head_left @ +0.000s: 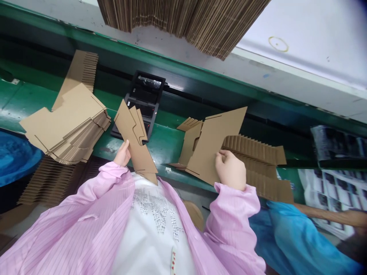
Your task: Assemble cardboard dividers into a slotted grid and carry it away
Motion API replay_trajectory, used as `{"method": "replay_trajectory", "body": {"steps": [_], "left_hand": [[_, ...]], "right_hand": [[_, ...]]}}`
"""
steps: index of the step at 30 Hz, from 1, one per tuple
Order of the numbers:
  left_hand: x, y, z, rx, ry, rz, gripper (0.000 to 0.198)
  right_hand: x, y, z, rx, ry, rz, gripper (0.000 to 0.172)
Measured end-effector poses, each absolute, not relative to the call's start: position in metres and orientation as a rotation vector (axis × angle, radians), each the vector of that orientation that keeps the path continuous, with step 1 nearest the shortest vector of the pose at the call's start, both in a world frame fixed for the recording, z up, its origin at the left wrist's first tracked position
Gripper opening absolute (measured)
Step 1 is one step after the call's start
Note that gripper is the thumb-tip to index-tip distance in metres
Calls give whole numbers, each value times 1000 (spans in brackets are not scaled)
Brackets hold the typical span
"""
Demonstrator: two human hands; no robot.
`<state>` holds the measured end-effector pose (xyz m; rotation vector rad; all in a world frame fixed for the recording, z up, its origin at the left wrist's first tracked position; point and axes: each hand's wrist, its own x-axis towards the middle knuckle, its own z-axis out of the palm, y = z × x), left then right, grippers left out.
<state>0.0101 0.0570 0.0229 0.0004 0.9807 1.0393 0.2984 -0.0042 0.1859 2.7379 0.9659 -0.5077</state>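
a: status on the hands?

b: left hand is clamped on a small bunch of die-cut cardboard inserts, held upright just off the near edge of the green bench. right hand pinches the near edge of a single flat cardboard blank, fingers closed on it, tilted up off the right stack of blanks.

a: how to do this step cleanly?

b: my read: keep the right pinch near the edge so only the top sheet lifts, not the one under it. hold the inserts square in the left so the slots line up. don't bend the blank across the flutes.

a: counts?

b: inserts in the left hand: about three, overlapping, hard to be sure. one blank in the right hand. stacks of blanks: one fanned pile far left, one right under the hand, one more on the far shelf at the top. sheets per stack can't be counted. one black device on the bench beyond the inserts. a small folded cardboard piece sits just left of the lifted blank.

a: anyone else?

b: another person's blue sleeve at the near right, clear of both hands.
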Motion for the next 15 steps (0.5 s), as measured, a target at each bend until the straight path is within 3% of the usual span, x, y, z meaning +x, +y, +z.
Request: {"method": "replay_trajectory", "body": {"steps": [15], "left_hand": [[2,54,22,-8,985,1055,30]], "right_hand": [[289,16,178,2640,1004,-540,43]]}}
